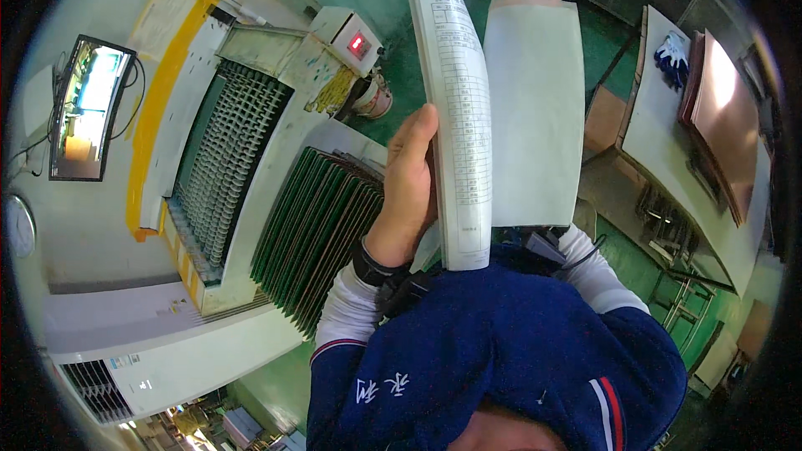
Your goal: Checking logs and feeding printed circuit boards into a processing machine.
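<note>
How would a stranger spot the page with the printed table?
Start with the navy shirt at the bottom centre. Just above it, the person's left hand holds a tall, curved page by its left edge. A printed grid fills much of it, while the pale sheet to its right looks blank.

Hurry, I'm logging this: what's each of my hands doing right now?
Left hand: closed on the left edge of the printed pages.
Right hand: out of sight, apparently behind the pale page; open or closed can't be told.

This is a factory workshop, given its roller machine, upright green boards and what seems a control box.
</note>
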Motion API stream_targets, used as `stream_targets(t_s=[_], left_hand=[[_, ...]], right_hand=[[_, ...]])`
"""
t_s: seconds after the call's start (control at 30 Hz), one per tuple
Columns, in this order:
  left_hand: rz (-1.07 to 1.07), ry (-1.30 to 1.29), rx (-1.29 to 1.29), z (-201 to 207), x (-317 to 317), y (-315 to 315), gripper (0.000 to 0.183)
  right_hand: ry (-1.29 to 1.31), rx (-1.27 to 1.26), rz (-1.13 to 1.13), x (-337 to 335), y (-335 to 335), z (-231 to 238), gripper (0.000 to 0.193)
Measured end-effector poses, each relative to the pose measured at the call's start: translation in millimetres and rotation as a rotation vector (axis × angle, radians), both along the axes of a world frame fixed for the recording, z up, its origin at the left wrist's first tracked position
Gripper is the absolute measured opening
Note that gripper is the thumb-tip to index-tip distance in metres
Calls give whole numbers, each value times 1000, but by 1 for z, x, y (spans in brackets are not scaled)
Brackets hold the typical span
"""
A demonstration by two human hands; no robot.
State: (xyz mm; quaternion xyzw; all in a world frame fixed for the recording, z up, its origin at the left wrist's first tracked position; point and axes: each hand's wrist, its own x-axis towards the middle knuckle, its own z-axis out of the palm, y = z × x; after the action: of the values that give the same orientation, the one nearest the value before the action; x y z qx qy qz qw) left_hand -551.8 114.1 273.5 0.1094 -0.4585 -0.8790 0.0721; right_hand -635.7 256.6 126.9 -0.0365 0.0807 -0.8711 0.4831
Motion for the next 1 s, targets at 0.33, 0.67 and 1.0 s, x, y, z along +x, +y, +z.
stream_targets(t_s=[0.33,0.67,1.0], left_hand=[[128,-35,-179,6,2,6,30],[109,19,-42,5,2,3,27],[111,69,-1,4,3,0,22]], right_hand=[[-3,10,4,2,-3,-3,36],[5,22,3,0,-7,-1,36],[11,34,-6,1,0,1,35]])
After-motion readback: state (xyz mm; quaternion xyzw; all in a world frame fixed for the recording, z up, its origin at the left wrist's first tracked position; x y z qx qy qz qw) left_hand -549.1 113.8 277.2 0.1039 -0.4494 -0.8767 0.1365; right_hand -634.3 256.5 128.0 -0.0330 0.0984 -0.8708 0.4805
